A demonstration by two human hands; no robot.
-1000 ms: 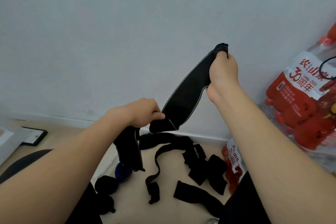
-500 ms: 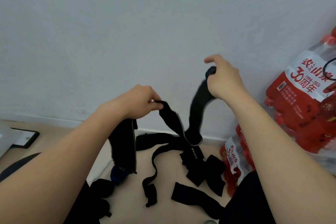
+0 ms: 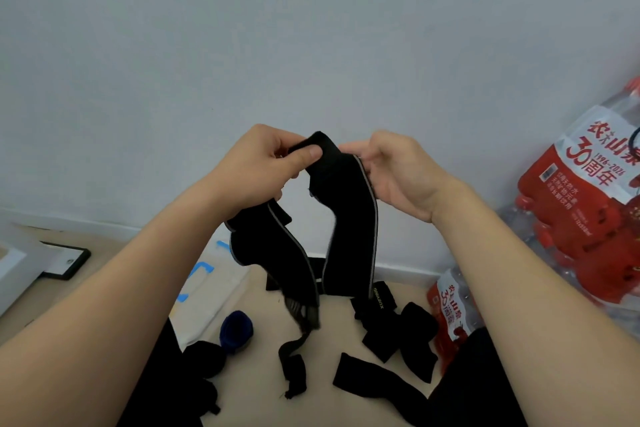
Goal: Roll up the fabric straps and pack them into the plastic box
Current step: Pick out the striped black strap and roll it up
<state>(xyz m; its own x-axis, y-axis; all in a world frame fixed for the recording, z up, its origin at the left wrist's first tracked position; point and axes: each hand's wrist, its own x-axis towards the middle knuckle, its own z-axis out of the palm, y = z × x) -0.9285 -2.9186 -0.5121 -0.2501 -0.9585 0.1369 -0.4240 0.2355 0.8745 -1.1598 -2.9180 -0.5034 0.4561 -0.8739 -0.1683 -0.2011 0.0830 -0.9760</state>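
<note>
Between the two hands, raised in front of the wall: one black strap (image 3: 349, 218) with grey edging, doubled over at the top so two lengths hang below the grip. Left hand (image 3: 263, 166) pinches the top of it, thumb on the front face, fingers behind; one length runs down under that palm. Right hand (image 3: 394, 173) has its fingers curled at the strap's grey edge, just beside the left thumb. The contact is hidden by fabric, so I can't tell if it pinches or only touches.

Step, my read: start of a roll, setting the first turn. Nothing is wound on this one yet.

Below the grip on the floor (image 3: 311, 412): loose straps (image 3: 381, 381), unrolled, so plenty left to do. Below-left: a blue roll (image 3: 237, 328) and dark rolled bundles (image 3: 204, 357), which look done but not boxed. Plastic box not clearly identifiable; a pale translucent thing with blue marks (image 3: 207, 288) below-left could be it. Right of the grip: red bottled-water packs (image 3: 581, 218).

Next move needs a tight first turn at the pinched end, edges aligned, and tension on the hanging length. The fabric is limp and the tails may twist.
</note>
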